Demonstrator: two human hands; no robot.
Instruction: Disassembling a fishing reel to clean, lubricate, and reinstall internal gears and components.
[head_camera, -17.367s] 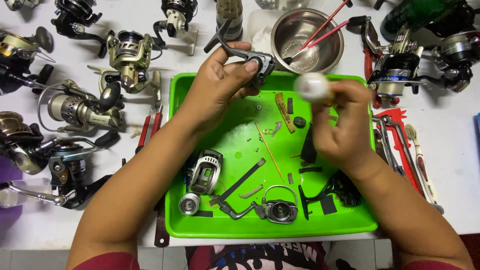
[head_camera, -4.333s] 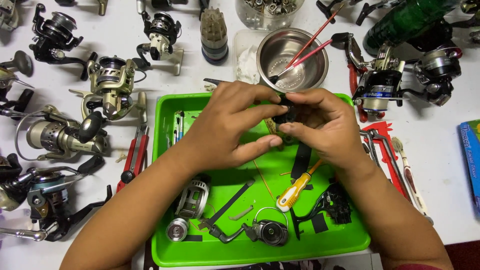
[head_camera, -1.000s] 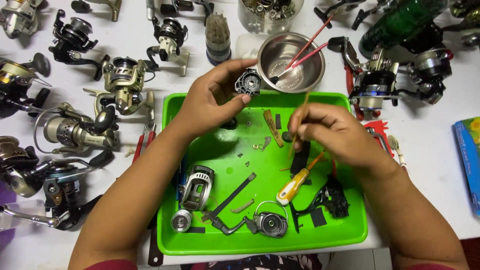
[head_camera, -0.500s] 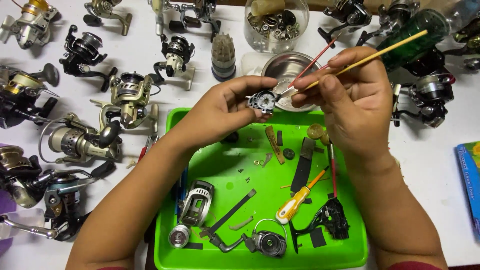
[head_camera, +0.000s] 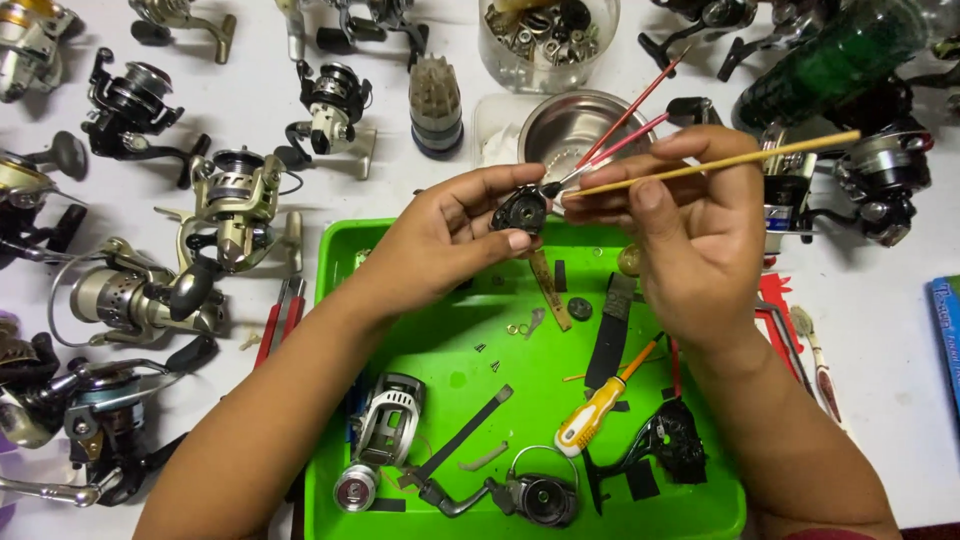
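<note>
left hand (head_camera: 440, 240) grip: pinches small black part (head_camera: 522, 210), half hidden | right hand (head_camera: 690, 220) grip: clenches brush (head_camera: 720, 162), tip obscured

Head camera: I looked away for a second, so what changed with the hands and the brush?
The right hand left the tray, took a thin brush and brought its tip to the small black part. The left hand kept its grip on that part. The yellow screwdriver stayed in the green tray.

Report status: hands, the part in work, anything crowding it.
Left hand pinches small black reel part above green tray. Right hand holds thin brush, tip at the part. Steel bowl close behind; nothing blocking.
</note>
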